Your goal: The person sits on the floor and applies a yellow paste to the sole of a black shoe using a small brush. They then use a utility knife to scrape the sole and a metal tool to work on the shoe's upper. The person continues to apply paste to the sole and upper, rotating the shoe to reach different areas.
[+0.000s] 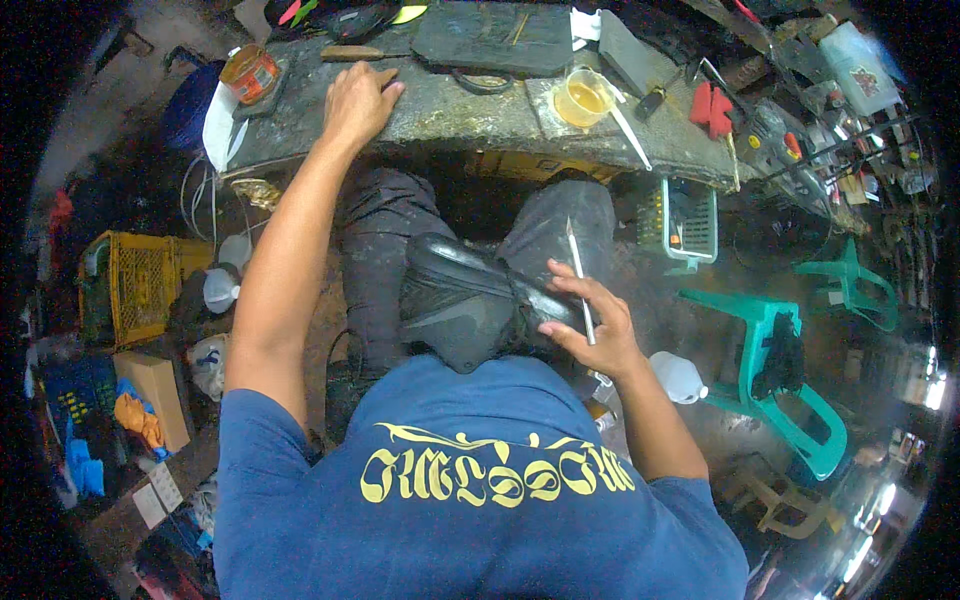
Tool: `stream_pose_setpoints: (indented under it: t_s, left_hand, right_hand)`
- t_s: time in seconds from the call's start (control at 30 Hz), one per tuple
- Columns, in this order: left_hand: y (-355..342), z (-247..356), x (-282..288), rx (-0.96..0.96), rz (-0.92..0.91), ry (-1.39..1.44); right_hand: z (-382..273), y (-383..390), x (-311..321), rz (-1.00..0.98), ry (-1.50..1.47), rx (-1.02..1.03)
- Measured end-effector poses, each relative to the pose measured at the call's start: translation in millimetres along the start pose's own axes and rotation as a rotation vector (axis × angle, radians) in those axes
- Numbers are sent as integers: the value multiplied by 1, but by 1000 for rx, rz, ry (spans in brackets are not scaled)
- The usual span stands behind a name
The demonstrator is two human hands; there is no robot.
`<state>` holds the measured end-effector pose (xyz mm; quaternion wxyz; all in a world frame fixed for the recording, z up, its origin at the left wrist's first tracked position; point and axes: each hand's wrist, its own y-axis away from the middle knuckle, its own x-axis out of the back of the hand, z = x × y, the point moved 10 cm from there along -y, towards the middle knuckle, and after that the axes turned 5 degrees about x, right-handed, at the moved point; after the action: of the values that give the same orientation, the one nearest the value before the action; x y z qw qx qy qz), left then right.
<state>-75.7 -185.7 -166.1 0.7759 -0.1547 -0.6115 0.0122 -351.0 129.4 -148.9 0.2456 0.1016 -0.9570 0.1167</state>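
Blue shirt closest, black shoe across the lap! Right hand grips a slim white tool; left hand, grip unclear, meets the tabletop near a brown handle.

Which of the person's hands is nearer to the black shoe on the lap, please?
Right: the right hand is at the end of the shoe on the person's right. The left hand is farther away, forward at the workbench.
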Motion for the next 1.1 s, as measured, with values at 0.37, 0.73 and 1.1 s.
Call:
stream_pose_setpoints:
  t_s: [0.37,0.73,1.1]
  left_hand:
    - [160,-27,15,236,136,920]
    - [217,80,49,277,-217,1797]
    - [158,61,59,450,-120,2248]
  right_hand:
    - [34,8,30,234,-366,-156]
    - [-98,-112,-20,370,-449,185]
    - [-112,-100,26,397,-923,389]
